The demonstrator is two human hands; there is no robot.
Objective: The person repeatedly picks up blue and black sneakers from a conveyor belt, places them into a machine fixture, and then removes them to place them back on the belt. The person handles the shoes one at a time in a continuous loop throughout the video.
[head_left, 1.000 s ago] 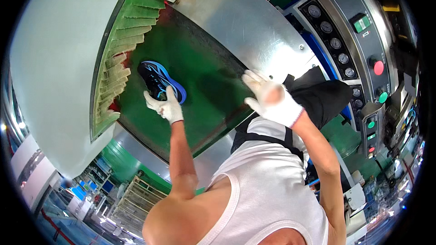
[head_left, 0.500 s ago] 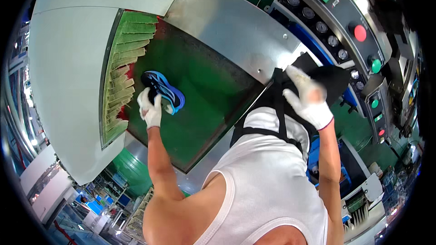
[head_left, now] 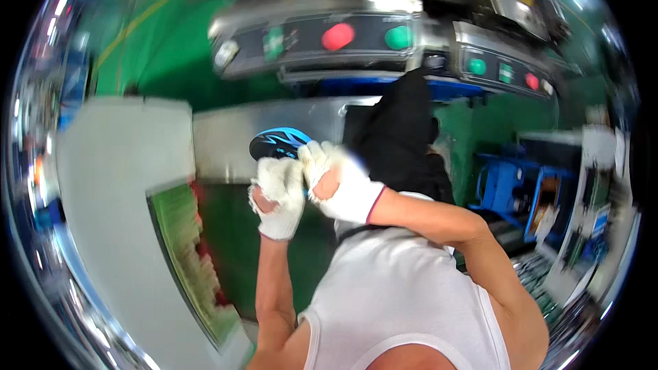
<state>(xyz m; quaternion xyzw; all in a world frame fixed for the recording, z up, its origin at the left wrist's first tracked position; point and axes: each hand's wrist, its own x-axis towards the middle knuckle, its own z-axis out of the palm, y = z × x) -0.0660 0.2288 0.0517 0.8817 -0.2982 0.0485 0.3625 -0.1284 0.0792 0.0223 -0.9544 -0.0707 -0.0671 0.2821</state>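
Observation:
A black and blue shoe sole is lifted in front of my chest. My left hand, in a white knit glove, grips its near end from below. My right hand, also gloved, closes on the same end from the right, so both hands touch each other at the sole. Below them lies the dark green conveyor belt of a grey machine. The picture is blurred by motion.
A control panel with red and green round buttons runs across the top. A second panel with small buttons sits to its right. Green comb-like slats edge the belt on the left. Blue frames stand at right.
The view has swung round. My left hand lifted the sole off the belt and brought it toward my chest. My right hand left the black cloth and joined it on the sole.

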